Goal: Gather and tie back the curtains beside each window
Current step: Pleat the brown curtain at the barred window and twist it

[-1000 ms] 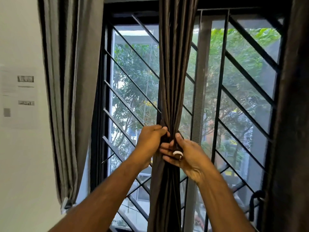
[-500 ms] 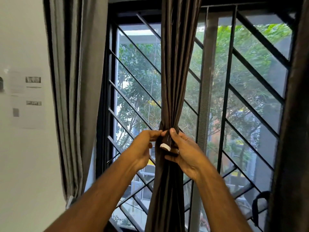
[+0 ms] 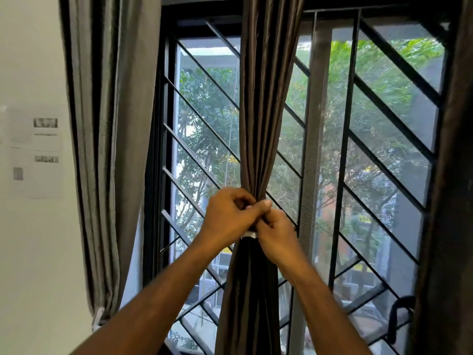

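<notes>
Hands closer together vs 0.5 s ago: left hand [image 3: 229, 216] now overlaps right hand [image 3: 275, 233], both pinching the tie [image 3: 248, 234] at the waist of the brown curtain [image 3: 266, 111], mid-window. Grey curtain [image 3: 102, 149] hangs left by the white wall [image 3: 33, 252] w/ papers [image 3: 38, 155]; black grille [image 3: 384, 124] behind.

Both arms raised, hands joined in front

The left hand [image 3: 227, 216] is held with fingers curled and thumb stretched rightward over the right hand [image 3: 277, 235]. The right hand's fingers are curled inward, tucked beneath that thumb. Both forearms are angled upward from the lower edge, converging at the wrists; what is pinched cannot be told.
</notes>
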Demonstrator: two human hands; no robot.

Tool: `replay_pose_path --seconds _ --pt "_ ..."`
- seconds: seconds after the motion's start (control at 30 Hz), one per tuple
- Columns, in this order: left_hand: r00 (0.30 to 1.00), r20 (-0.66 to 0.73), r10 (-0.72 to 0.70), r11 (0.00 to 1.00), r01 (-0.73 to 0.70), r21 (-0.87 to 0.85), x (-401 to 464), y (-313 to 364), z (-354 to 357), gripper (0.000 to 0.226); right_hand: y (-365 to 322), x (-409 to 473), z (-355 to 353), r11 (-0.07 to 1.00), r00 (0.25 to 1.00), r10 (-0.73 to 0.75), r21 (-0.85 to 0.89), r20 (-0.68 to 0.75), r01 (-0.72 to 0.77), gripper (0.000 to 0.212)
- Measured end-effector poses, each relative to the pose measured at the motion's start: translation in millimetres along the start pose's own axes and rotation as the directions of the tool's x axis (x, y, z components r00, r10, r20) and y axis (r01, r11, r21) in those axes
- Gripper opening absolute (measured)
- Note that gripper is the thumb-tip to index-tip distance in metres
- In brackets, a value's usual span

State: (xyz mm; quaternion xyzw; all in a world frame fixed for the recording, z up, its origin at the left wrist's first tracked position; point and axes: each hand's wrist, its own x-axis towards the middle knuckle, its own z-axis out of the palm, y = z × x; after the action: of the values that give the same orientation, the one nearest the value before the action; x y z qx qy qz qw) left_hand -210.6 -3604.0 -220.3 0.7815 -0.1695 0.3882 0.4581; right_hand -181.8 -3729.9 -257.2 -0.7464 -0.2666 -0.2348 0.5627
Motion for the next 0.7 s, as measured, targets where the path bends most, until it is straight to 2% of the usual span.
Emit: replay_pose_path --seconds 0.03,0.1,0.2,0.27,0.37,0.43,0.5,0.6,0.7 --pt "0.993 0.1 -0.058 0.998 0.056 0.025 1.7 3.7 -0.1 0.026 0.9 0.1 -1.2 0.997 0.999 -0.045 -0.06 0.011 0.046 0.024" --pt "0.955 0.235 -0.183 0.983 0.185 0.012 7.0 7.8 -5.0 0.021 2.9 0.1 -4.4 0.976 0.989 -0.138 -0.164 0.052 0.145 0.025" --pt "0.922 0.268 -0.281 0.957 0.29 0.008 12.8 3.9 -10.0 0.013 4.3 -4.4 -10.1 0.951 0.956 -0.2 -0.19 0.214 0.242 0.012" --pt "0.942 0.258 -0.214 0.977 0.203 0.071 11.9 0.5 -7.9 0.017 5.8 -6.6 -15.1 0.928 0.936 -0.226 -0.233 0.27 0.292 0.015" --pt "0.977 0.211 0.026 0.971 -0.074 0.226 9.3 -6.4 -4.3 0.017 5.9 -10.6 -22.7 0.895 0.915 -0.303 -0.251 0.267 0.369 0.027" --pt "0.96 0.215 0.182 0.941 -0.233 0.244 10.3 -14.4 -5.7 0.022 4.3 -13.3 -27.1 0.9 0.91 -0.295 -0.235 0.291 0.367 0.023" --pt "0.921 0.261 0.289 0.919 -0.343 0.193 12.4 -22.0 -8.4 0.024 -0.5 -16.9 -29.6 0.906 0.911 -0.311 -0.205 0.271 0.37 0.021" --pt "0.871 0.299 0.389 0.891 -0.439 0.119 14.8 -27.1 -11.3 0.028 -18.7 -16.8 -32.9 0.937 0.937 -0.343 -0.046 0.07 0.346 0.025" --pt "0.831 0.297 0.47 0.853 -0.515 0.091 13.3 -23.5 -11.3 0.029 -35.6 -3.4 -33.8 0.931 0.919 -0.361 -0.013 -0.158 0.364 0.022"
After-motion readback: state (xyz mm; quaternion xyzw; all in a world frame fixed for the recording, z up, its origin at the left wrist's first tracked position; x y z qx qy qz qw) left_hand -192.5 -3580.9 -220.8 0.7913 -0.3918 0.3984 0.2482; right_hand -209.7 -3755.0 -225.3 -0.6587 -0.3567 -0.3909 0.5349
